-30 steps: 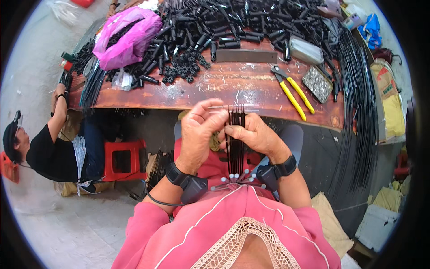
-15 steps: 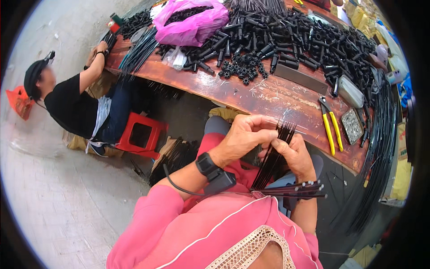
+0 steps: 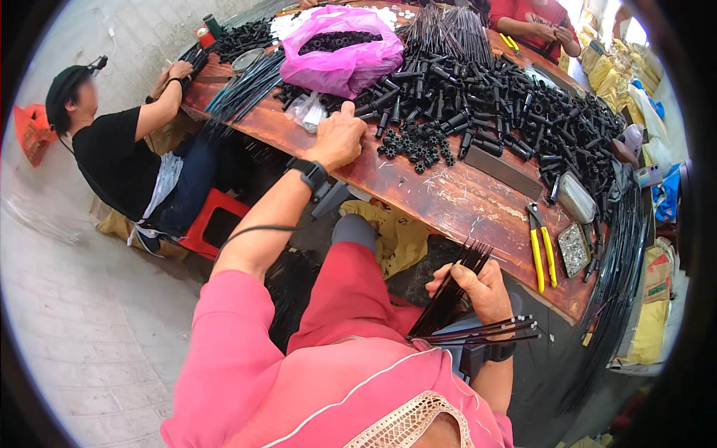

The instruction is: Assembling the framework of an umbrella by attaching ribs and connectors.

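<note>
In the head view, gripping a bundle of thin black rods (image 3: 442, 300) in the right hand (image 3: 487, 293), pressing the thumb across the front and curling the fingers around. Holding that bundle aslant over the lap, just off the near edge of the wooden table (image 3: 448, 200), pointing the upper ends toward the tabletop. Having a fan of dark rods (image 3: 485, 333) with pale round tips lying by the right wrist.

Holding the left hand (image 3: 337, 142) out over the table, back upward, bending the fingers, near a clear packet of white sticks (image 3: 312, 118) and the edge of a heap of black tubular parts (image 3: 523, 112). Not being able to tell a grasp from a bare touch there, owing to the hidden fingertips. Wearing a dark band (image 3: 308, 173) on the left wrist.

Seeing beyond the left hand a pink plastic bag (image 3: 358, 75) of small black parts. Seeing farther right small toothed black pieces (image 3: 415, 149), a flat grey bar (image 3: 504, 173), yellow-handled pliers (image 3: 536, 260) and a tin of shiny bits (image 3: 574, 250) just beside them. Sharing the table with a person in a black shirt (image 3: 112, 149), near a red stool (image 3: 196, 233), and another in a red top (image 3: 523, 26).
</note>
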### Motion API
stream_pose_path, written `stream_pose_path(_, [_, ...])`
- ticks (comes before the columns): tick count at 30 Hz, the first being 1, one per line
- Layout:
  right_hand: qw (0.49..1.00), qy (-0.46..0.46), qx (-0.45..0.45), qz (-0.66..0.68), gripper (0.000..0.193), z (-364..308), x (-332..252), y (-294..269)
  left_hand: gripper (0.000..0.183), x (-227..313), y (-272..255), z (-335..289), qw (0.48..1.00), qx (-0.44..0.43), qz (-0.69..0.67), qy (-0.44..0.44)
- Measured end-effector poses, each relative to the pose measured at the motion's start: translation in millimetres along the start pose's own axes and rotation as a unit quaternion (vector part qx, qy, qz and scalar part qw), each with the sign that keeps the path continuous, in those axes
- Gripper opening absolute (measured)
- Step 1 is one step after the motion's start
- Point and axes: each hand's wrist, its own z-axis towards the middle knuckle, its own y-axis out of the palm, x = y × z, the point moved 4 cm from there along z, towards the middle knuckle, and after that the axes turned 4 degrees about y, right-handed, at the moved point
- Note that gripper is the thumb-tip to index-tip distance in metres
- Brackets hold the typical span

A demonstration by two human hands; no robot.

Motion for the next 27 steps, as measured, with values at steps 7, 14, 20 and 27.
stream_pose_path(7, [1.000,0.004,0.018,0.005,0.030,-4,4,1,0.006,-16,-14,8,0.983,0.160,-0.078,-0.031])
stream_pose_path(14, [1.000,-0.007,0.019,0.004,0.029,-3,7,0,0.007,-87,-22,-29,0.794,0.092,-0.576,-0.171])
stream_pose_path(20, [1.000,-0.008,0.001,0.015,0.030,10,7,-5,0.015,-79,12,-36,0.832,0.124,-0.449,-0.302])
stream_pose_path(27, [0.999,-0.018,0.049,0.013,0.029,-13,-3,-12,0.042,-60,22,9,0.957,0.164,-0.170,-0.169])
